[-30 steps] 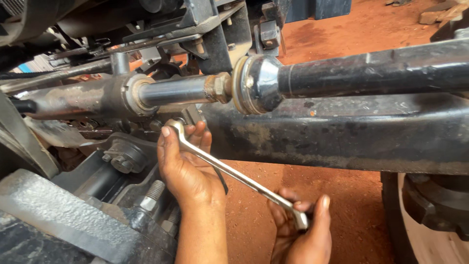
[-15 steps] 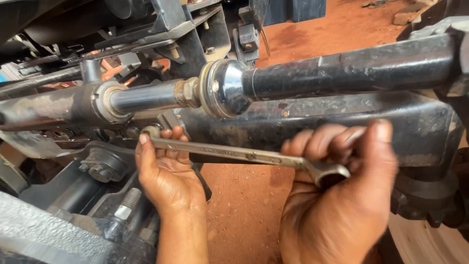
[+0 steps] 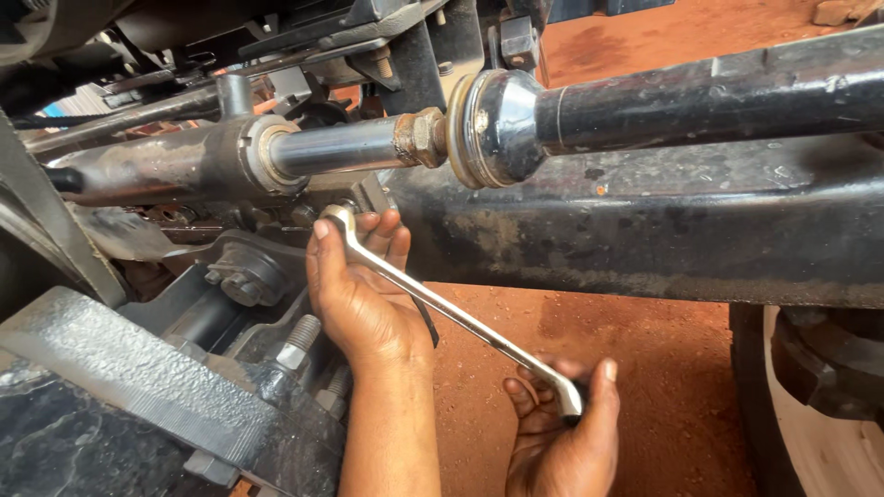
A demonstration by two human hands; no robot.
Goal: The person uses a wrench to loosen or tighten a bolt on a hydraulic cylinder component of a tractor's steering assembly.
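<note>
A long silver ring spanner runs diagonally from upper left to lower right under a vehicle's steering cylinder. Its ring end sits on a fastener tucked behind the black axle beam. My left hand cups the ring end, fingers pressed against the spanner near the fastener. My right hand grips the spanner's lower end near the bottom of the view. Above them a chrome piston rod with a rusty nut meets a shiny ball joint cup.
A black tie rod runs right from the ball joint. Grey cast brackets with bolts and a rough metal block lie at the lower left. A tyre stands at the lower right. Red earth lies below.
The spanner's handle has swung down from near level to a steep diagonal, my right hand dropping with it. My left hand has stayed at the ring end.
</note>
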